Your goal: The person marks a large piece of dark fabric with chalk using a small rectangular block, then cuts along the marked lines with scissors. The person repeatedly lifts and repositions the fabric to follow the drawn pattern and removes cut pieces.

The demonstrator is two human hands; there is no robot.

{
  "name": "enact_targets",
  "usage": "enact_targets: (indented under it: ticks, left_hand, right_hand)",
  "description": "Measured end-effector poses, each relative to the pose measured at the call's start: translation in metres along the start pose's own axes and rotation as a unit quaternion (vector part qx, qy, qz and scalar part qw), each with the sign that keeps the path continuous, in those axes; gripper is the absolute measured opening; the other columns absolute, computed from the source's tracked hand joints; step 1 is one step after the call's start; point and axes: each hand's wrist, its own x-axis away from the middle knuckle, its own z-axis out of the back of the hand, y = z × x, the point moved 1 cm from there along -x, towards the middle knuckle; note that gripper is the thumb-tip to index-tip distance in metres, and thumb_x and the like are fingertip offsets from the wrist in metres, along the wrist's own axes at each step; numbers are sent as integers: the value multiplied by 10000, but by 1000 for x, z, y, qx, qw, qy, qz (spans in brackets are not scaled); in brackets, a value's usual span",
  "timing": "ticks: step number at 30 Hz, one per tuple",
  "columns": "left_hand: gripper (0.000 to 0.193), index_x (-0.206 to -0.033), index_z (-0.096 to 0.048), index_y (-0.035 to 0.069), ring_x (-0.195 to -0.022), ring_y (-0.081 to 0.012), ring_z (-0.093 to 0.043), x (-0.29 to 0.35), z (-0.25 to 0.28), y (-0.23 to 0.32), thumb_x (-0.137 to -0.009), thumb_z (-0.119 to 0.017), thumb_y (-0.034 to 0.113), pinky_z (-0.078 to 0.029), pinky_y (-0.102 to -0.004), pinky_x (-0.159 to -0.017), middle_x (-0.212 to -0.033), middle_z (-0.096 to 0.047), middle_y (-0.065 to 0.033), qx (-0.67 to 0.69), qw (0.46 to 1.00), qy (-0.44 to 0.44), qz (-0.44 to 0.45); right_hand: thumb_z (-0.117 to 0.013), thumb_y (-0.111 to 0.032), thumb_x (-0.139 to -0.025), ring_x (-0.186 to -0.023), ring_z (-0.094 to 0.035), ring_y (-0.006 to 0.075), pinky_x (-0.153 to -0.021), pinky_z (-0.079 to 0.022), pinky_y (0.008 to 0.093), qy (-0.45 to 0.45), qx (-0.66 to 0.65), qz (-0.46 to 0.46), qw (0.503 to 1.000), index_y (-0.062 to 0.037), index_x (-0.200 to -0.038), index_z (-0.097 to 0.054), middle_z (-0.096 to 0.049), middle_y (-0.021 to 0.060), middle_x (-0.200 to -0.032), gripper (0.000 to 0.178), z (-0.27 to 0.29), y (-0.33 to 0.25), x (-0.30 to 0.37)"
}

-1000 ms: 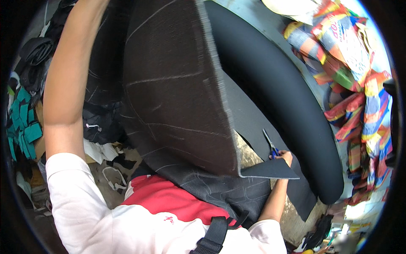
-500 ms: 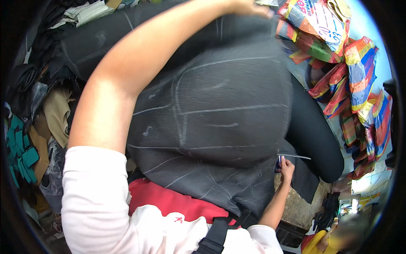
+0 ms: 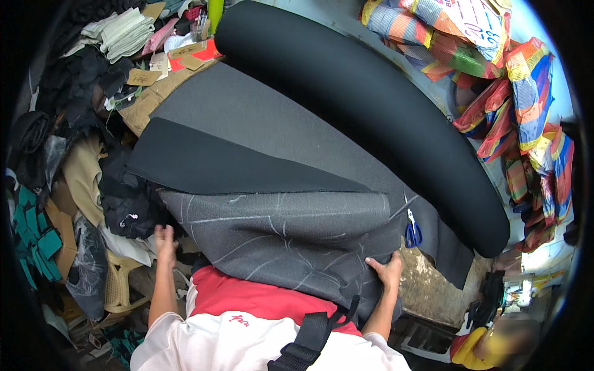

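A dark grey fabric sheet [image 3: 266, 222] marked with chalk lines is folded toward me and drapes over the near table edge against my front. Part of it is turned over, showing a smooth black side [image 3: 229, 162]. My left hand [image 3: 165, 245] is raised beside the sheet's left edge, fingers apart, with nothing visible in it. At the right, my right hand [image 3: 388, 271] rests against the sheet's edge, thumb spread from the fingers. Just beyond it lie scissors [image 3: 413, 231] with blue handles, their blades pointing away from me.
A thick black fabric roll [image 3: 365, 105] spans the far side of the wooden table [image 3: 433, 290]. Colourful woven plastic sacks [image 3: 526, 111] line the right. Cloth scraps and a tan plastic stool [image 3: 117, 284] are at the left. Another person [image 3: 473, 351] is at lower right.
My left arm has come back from the far side to the near left. The raised sheet has come down, folded toward me. My right hand has let go of the scissors.
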Motion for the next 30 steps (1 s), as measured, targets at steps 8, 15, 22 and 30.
enact_targets:
  ticks: [8,15,22,30]
  left_hand:
    - [572,-1216,-438,16,-931,-171,-536,-21,-102,-49,-838,-640,394,-460,-320,-724,-1153,-506,-72,120,941,-313,48]
    - [491,-1141,-495,30,-808,-139,-540,-20,-145,-18,-838,-641,387,-452,-301,-630,-1024,-548,-48,226,915,-319,101]
    - [328,-622,-494,107,-399,-104,-422,20,-140,47,-845,-616,314,-352,-283,-421,-483,-418,28,88,933,-347,-15]
    - [366,-588,-577,-63,-427,-197,-572,76,-123,152,-811,-562,227,-449,-315,-462,-496,-571,-115,-326,861,-324,-219]
  right_hand:
    - [-752,-180,-731,-899,-611,184,-821,-472,335,-237,-98,-35,966,64,-1064,-581,-658,129,-987,447,5,-38,25]
    - [-750,-107,-675,-1093,-513,250,-978,-373,386,3,-517,37,855,34,-1270,-410,-522,112,-1212,700,58,-26,53]
    - [-545,-364,-891,-1038,-560,252,-925,-423,379,100,-621,114,769,22,-1225,-475,-563,137,-1169,515,139,-82,48]
    - [-526,-277,-923,-920,-610,175,-832,-469,297,87,-597,175,778,-34,-1084,-592,-630,77,-1058,298,224,-141,13]
